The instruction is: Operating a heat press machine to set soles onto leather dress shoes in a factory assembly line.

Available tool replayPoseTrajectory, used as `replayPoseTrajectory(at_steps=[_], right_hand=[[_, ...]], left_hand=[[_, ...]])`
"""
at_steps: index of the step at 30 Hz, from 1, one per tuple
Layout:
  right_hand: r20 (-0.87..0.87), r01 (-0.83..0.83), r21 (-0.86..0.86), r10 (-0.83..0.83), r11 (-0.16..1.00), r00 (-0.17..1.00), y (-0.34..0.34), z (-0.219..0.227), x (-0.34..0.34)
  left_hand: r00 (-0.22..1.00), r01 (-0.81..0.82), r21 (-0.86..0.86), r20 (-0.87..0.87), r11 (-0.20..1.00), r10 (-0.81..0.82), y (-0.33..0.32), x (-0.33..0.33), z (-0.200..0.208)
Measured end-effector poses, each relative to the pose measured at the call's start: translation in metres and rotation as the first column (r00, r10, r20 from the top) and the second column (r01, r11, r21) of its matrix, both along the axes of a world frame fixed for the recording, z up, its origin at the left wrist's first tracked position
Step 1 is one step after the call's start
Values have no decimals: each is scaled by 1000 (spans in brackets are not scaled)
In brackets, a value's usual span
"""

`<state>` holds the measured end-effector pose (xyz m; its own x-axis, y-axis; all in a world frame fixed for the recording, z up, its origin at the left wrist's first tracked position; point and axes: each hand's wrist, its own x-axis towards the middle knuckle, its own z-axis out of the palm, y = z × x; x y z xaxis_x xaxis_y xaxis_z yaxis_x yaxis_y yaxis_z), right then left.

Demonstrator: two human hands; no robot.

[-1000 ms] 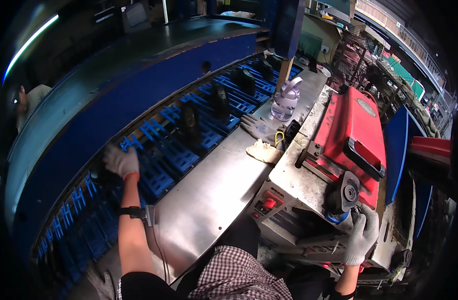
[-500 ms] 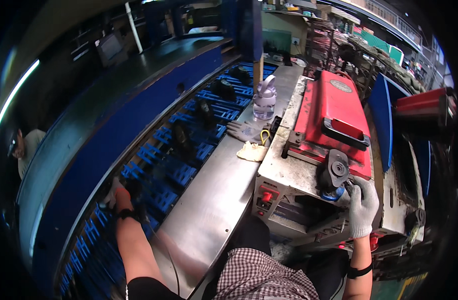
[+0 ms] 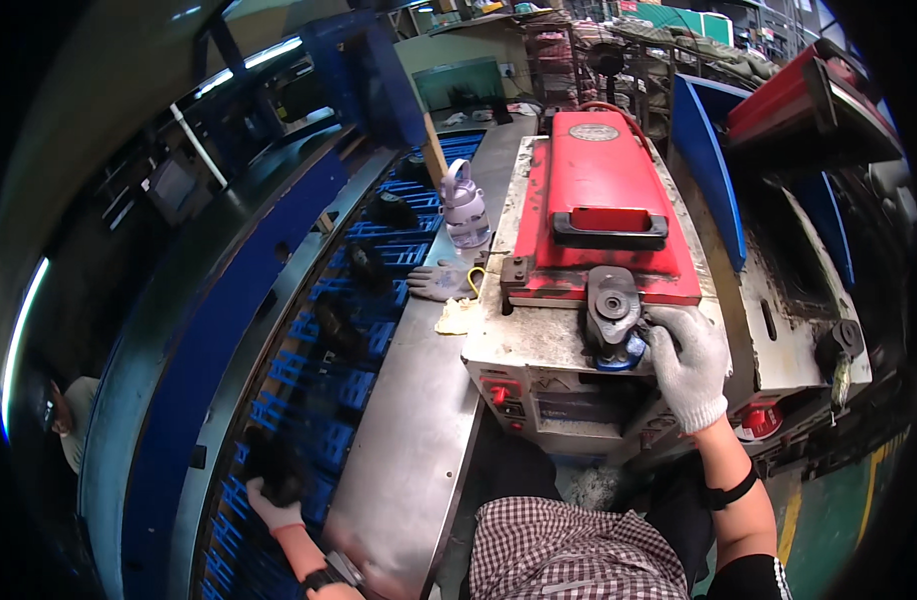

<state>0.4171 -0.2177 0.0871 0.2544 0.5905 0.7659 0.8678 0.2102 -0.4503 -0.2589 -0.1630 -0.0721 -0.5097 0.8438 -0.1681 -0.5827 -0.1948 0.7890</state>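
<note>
My left hand point(image 3: 272, 497), in a white glove, reaches down to the blue slatted conveyor point(image 3: 324, 400) at the lower left. It is closed around a black part point(image 3: 274, 462), which is blurred. My right hand point(image 3: 691, 365), also gloved, sits on the front of the red-topped machine point(image 3: 604, 180). Its fingers curl onto a small blue part point(image 3: 619, 357) under a grey round fixture point(image 3: 613, 303). More black parts point(image 3: 367, 266) ride on the conveyor further away.
A steel bench point(image 3: 419, 440) runs between conveyor and machine. On it lie a spare glove point(image 3: 437, 282), a yellowish cloth point(image 3: 457, 318) and a clear bottle point(image 3: 466, 205). Red buttons point(image 3: 498, 394) sit on the machine front. Another person point(image 3: 67, 430) stands far left.
My head has turned right and down toward the machine. My left hand has moved down along the conveyor toward me and closed on a black part. My right hand stays at the grey fixture.
</note>
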Motion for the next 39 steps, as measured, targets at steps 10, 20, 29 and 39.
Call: replayPoseTrajectory(at_steps=[10, 20, 29, 39], right_hand=[[93, -394, 76, 387, 916, 917, -32, 14, -29], [-752, -604, 336, 592, 723, 290, -111, 6, 28], [-497, 116, -141, -172, 983, 850, -130, 85, 244], [297, 359, -727, -203, 585, 933, -34, 49, 388]], left_hand=[[596, 729, 332, 123, 599, -794, -19, 292, 127], [241, 968, 100, -615, 228, -751, -36, 536, 209], [112, 994, 100, -924, 52, -366, -2, 662, 302], [428, 809, 586, -637, 42, 641, 48, 826, 393]])
